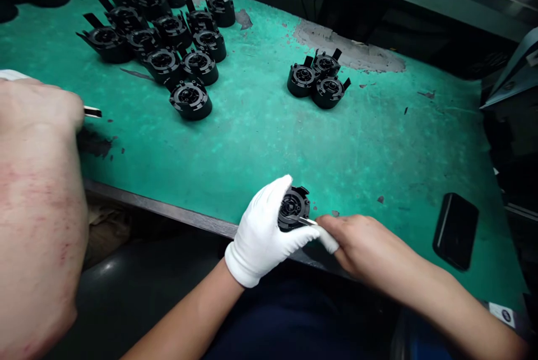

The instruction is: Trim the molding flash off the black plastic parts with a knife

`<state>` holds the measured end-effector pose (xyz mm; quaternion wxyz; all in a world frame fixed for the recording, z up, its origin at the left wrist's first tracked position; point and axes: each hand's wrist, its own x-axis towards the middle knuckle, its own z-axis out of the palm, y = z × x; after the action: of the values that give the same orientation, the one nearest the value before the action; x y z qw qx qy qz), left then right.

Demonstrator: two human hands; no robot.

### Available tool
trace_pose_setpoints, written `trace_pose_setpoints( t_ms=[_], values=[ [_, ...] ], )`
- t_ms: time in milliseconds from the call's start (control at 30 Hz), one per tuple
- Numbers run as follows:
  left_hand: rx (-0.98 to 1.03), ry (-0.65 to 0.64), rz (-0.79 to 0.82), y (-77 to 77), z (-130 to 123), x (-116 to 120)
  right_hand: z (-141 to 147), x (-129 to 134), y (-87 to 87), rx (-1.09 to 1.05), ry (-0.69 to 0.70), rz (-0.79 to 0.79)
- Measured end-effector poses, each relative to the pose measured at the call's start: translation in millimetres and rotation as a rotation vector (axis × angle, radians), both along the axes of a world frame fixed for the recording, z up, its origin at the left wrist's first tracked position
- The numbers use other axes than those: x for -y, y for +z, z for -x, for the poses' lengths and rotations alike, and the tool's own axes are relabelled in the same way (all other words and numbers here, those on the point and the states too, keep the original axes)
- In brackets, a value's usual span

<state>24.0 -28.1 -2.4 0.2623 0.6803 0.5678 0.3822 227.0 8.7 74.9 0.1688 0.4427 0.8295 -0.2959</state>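
Note:
Near the table's front edge, my left hand (264,222), in a white glove, is wrapped round a round black part (293,207), its fingers on the left and near sides. My right hand (347,236) comes in from the right, mostly bare with white covering on a finger. It grips a thin pointed metal tool (303,220), like tweezers, whose tip reaches over the face of the black part. The far fingers of my right hand are hidden.
Many similar black parts (163,63) stand at the back left, and three more (329,91) beyond my hands. A black case (456,231) lies at the right. Another person's arm (37,180) reaches in at the left, holding a small tool.

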Motion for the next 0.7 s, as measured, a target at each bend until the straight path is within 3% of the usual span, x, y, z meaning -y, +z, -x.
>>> trace_pose_setpoints(
  t_ms=[300, 533, 700],
  values=[
    [0.005, -0.001, -0.001, 1.6, 1, 0, -8, 2, -3.2, -0.054, -0.080, -0.068],
    [-0.019, -0.002, -0.002, 1.0, 0, 0, -12, -4, -1.4, -0.091, -0.029, 0.056],
    [-0.030, 0.003, -0.027, 0.0, 0, 0, -23, -20, 5.0, -0.028, -0.035, -0.125]
  ],
)
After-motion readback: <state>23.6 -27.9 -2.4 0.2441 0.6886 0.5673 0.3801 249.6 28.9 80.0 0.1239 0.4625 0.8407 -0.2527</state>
